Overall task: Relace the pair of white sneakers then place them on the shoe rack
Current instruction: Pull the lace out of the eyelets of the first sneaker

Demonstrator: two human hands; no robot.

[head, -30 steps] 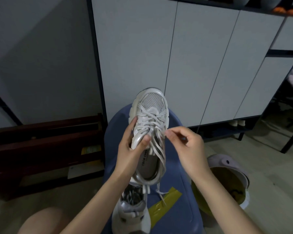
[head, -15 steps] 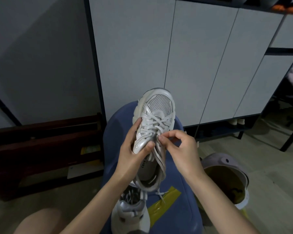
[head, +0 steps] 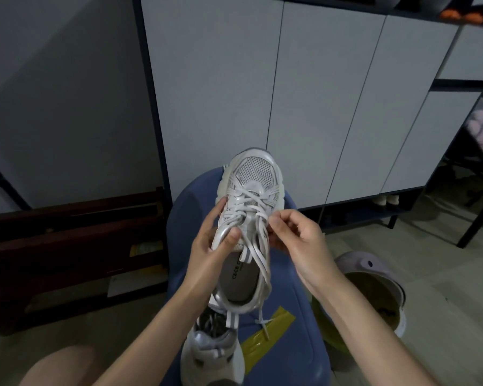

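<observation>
Sneakers: one (head: pixel 212 355) lies nearest, on the blue seat (head: pixel 304 316). Your left hand (head: pixel 207 246) grips the raised sneaker (head: pixel 248 215); your right hand (head: pixel 296 235) pinches its lace (head: pixel 258 249). If that pinch slips, the lace could pull loose. The shoe rack (head: pixel 368 215) is farther off.

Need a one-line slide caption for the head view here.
Left hand holds a white sneaker above a blue stool while the right hand pinches its lace.
</observation>
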